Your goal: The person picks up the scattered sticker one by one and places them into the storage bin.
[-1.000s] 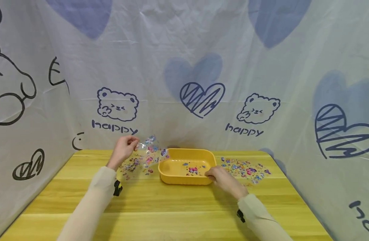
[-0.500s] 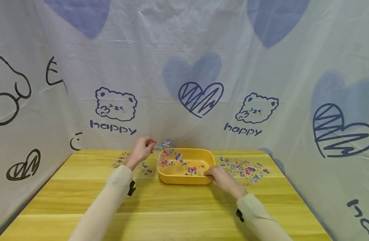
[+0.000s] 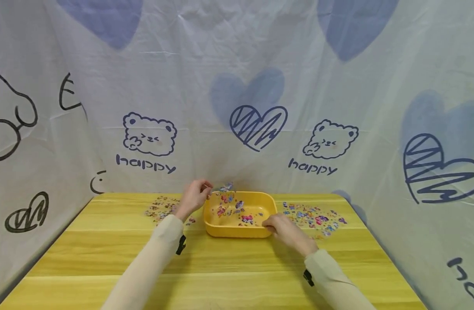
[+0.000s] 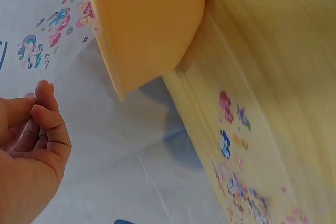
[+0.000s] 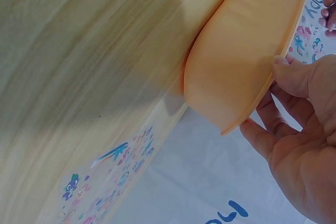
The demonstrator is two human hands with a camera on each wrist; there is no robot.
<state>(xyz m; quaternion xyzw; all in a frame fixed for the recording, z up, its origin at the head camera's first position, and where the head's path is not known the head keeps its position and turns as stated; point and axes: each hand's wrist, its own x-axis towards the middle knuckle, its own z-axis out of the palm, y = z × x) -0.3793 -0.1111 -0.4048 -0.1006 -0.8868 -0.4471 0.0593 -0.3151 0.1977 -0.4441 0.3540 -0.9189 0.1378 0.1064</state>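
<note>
A clear sticker sheet [image 3: 222, 211] printed with small colourful ponies hangs over the left end of a yellow plastic basin [image 3: 237, 232]. My left hand [image 3: 195, 199] pinches its edge between thumb and fingertips. In the left wrist view, the transparent sheet [image 4: 59, 27] extends from the fingertips behind the basin rim [image 4: 105, 56]. With thumb and fingers, my right hand [image 3: 290, 232] holds the basin's right front rim. More colourful pony prints [image 3: 247, 218] show on the basin floor; whether they are on another sheet is hard to tell.
Similar pony stickers [image 3: 314, 218] lie on the table right of the basin. Another patch of stickers [image 3: 163, 207] lies to its left, partly behind my left forearm. A white printed curtain [image 3: 221, 163] hangs behind the wooden table [image 3: 229, 271].
My left hand has moved right with the sticker sheet, from above the left stickers to over the basin's left end. The right hand has stayed on the rim.
</note>
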